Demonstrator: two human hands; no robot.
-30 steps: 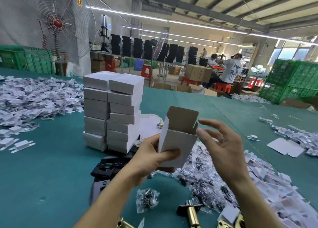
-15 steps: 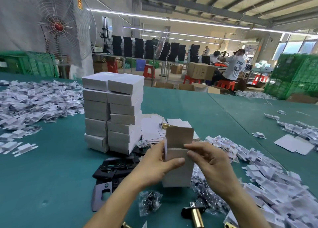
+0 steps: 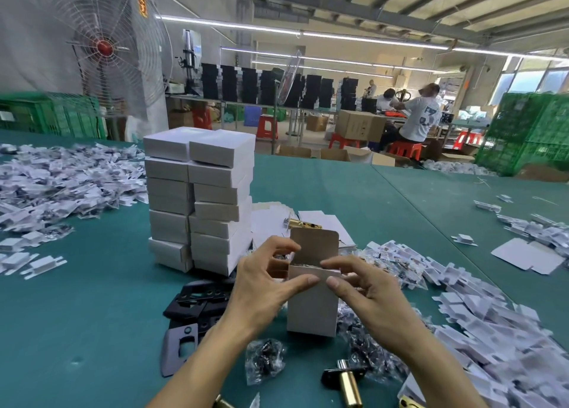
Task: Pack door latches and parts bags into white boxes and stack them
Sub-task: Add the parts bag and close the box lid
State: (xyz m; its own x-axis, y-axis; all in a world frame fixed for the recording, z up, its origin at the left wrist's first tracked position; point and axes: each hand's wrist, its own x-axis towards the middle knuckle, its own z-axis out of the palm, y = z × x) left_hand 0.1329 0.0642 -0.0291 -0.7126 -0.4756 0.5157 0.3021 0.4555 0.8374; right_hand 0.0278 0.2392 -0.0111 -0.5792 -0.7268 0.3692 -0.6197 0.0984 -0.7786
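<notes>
My left hand [image 3: 261,287] pinches the open box [image 3: 312,303] at its top left corner, thumb across the front edge and fingers curled behind. My right hand [image 3: 366,293] grips the top right edge the same way, thumb tip almost meeting the left thumb on the front lip. The box stands upright on the green table [image 3: 92,315], its brown-lined lid flap [image 3: 314,246] raised behind my fingers. I cannot make out what is inside.

Just in front of the box lies a clear parts bag [image 3: 264,360], and beside that a brass latch [image 3: 348,384] with a dark faceplate. Black plates [image 3: 197,299] lie to the left, near my left wrist. A heap of parts bags [image 3: 369,340] and white card inserts [image 3: 492,330] spreads to the right. Behind the box another latch [image 3: 303,223] rests on flat cartons. The stack [image 3: 200,201] of closed white boxes, two columns wide, stands to the left rear.
</notes>
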